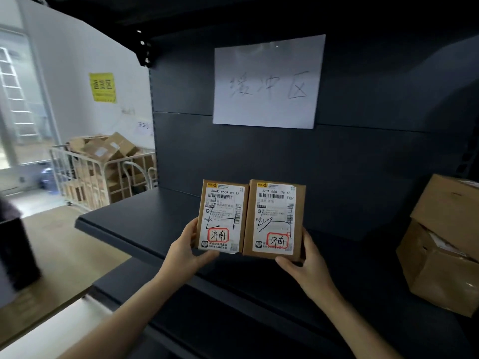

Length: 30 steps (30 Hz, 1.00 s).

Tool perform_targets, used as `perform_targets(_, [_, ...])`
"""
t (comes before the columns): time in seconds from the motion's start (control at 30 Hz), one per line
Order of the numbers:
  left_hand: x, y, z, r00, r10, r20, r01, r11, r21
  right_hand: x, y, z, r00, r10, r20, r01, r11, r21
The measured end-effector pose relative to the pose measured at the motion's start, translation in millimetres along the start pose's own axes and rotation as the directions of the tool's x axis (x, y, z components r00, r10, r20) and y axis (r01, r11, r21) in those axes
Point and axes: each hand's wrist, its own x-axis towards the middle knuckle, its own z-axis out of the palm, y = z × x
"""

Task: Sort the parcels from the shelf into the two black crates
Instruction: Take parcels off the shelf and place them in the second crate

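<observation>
Two small brown cardboard parcels are held up side by side in front of the dark shelf (145, 224), their white shipping labels facing me. My left hand (185, 251) grips the left parcel (221, 216) at its lower left corner. My right hand (307, 263) grips the right parcel (276, 218) at its lower right corner. Each label has a red-framed handwritten stamp near the bottom. A black crate (15, 252) shows blurred at the left edge.
Larger brown boxes (443, 244) are stacked on the shelf at the right. A white paper sign (268, 81) hangs on the shelf's back panel. A white wire cart (103, 174) full of cardboard boxes stands at the back left on the floor.
</observation>
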Motion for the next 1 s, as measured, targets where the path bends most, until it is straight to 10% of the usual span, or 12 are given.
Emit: perform_targets(1.0, [-113.0, -182.6, -432.1, 0.872, -0.139, -0.469, 0.205, 0.974, 0.092, 29.3, -192.7, 464.3, 0.865, -0.251, 0.434, 0.127, 0.947, 0.294])
